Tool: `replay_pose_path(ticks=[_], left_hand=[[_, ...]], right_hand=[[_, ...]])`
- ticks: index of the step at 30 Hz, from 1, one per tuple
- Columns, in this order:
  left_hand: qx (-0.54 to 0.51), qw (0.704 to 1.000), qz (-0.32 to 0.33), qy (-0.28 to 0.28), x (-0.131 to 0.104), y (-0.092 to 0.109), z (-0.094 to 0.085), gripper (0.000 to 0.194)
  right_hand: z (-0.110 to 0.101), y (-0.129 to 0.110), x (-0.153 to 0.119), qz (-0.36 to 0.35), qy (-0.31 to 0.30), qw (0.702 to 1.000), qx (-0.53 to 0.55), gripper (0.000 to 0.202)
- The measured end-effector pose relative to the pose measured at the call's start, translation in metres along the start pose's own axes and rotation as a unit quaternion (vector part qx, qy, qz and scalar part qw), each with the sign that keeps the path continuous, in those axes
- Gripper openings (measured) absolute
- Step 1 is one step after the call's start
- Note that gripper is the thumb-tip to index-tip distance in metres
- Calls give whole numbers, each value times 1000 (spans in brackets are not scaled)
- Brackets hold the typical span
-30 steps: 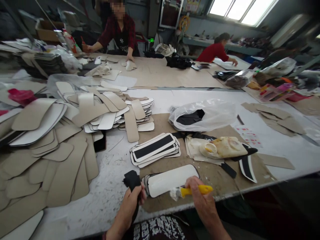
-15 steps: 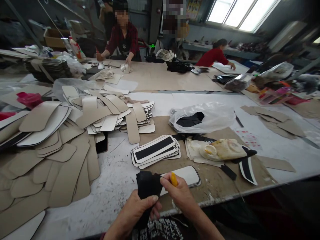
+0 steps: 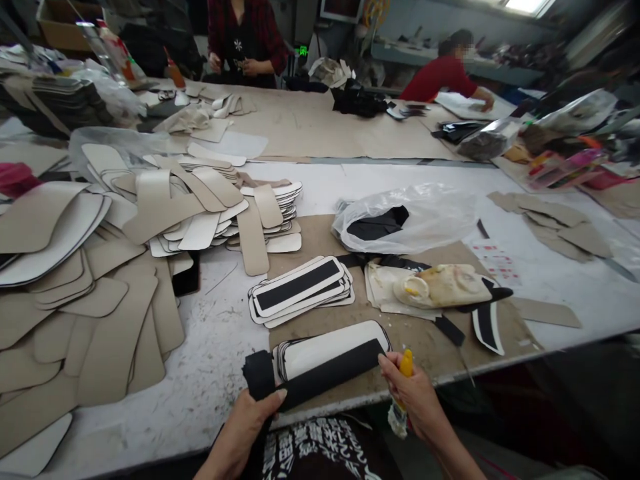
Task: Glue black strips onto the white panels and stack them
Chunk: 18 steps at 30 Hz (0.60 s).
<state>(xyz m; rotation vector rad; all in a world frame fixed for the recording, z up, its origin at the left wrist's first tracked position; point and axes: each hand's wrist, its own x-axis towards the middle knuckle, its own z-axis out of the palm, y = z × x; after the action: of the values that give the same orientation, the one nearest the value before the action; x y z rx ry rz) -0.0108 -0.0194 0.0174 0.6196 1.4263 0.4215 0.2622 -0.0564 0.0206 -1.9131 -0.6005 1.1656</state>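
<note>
A black strip (image 3: 333,373) is stretched lengthwise over the near side of a stack of white rounded panels (image 3: 327,348). My left hand (image 3: 250,420) is closed round its left end together with a folded black bundle (image 3: 259,373). At the strip's other end, my right hand (image 3: 413,393) pinches the tip. Tucked in that same hand is a yellow-handled brush (image 3: 406,363), its whitish, caked bristles hanging down. Just behind lies another stack of white panels (image 3: 300,288), the top one bearing a black strip.
Beige and white cut pieces (image 3: 115,313) pile up at the left. A crusted glue container (image 3: 443,287) lies at the right of the brown board, near a plastic bag (image 3: 405,213) with black material inside. Two people stand or lean beyond the far table (image 3: 305,127).
The black strip, bunched in my hands earlier, is now drawn out across the white panels. My right hand has moved right with the strip's end and the brush. The view has tilted down.
</note>
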Motion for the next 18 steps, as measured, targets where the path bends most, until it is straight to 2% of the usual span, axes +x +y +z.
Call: replay_pose_path(ticks=[3,5,7,9,13,15,18], left_hand=[[20,998,-6,63,13,4,12,37],[71,990,9,121,23,7,17,38],[125,977,27,173,32,9,21,41],[162,965,36,200,38,11,24,46],[180,963,40,194,45,11,32,45],[182,964,47,190,48,8,35,41],[199,960,56,186,50,4,36,33]], right_hand=[[-9,1,11,-72,17,993,-92,35],[-13,2,19,-133,27,974,-182,34],[-17,6,25,-200,40,940,-273,31],[-19,13,31,-262,59,897,-351,28],[-19,23,41,-326,71,826,-454,27],[-19,25,46,-338,66,808,-478,28],[-18,26,51,-341,67,800,-489,29]])
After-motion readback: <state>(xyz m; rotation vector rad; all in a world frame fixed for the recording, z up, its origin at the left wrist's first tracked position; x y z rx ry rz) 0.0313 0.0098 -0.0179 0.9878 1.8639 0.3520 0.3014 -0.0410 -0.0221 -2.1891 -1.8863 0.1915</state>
